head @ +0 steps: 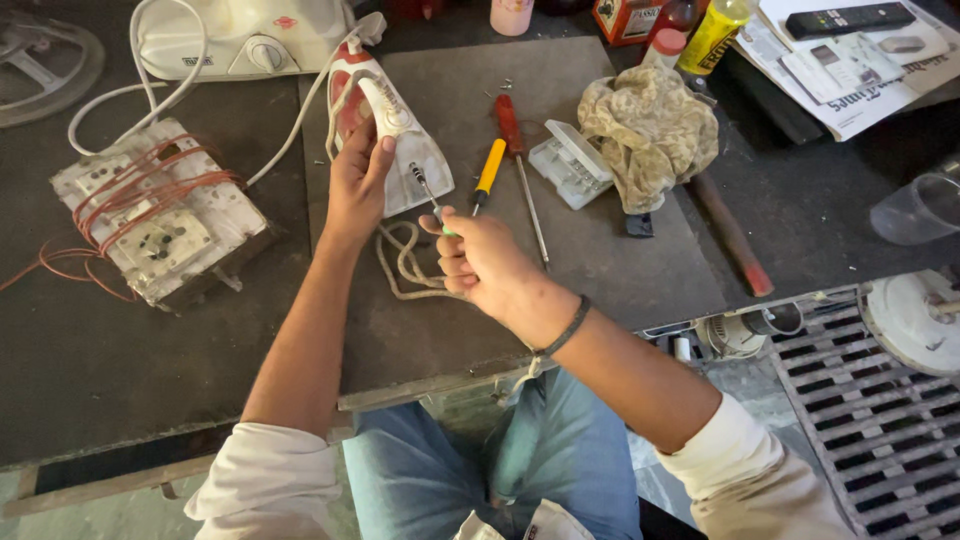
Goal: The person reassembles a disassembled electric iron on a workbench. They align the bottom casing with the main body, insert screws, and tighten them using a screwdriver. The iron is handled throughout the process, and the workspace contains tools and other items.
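Note:
A red and white clothes iron (pixel 385 125) lies on a dark mat (pixel 600 260) on the workbench. My left hand (pixel 357 180) grips its handle end and holds it steady. My right hand (pixel 480 262) holds a small green-handled screwdriver (pixel 432 203), whose tip points into the rear of the iron. The iron's braided cord (pixel 405 262) loops under my right hand. A yellow-handled screwdriver (pixel 489 170) and a long red-handled screwdriver (pixel 520 165) lie just right of the iron.
A switchboard wound with red wire (pixel 155 215) sits at left, a white appliance (pixel 240 40) behind it. A crumpled rag (pixel 650 130), a clear plastic part (pixel 570 165), a red-tipped rod (pixel 735 240), bottles and papers lie to the right. Fan parts (pixel 915 320) rest on a floor grate.

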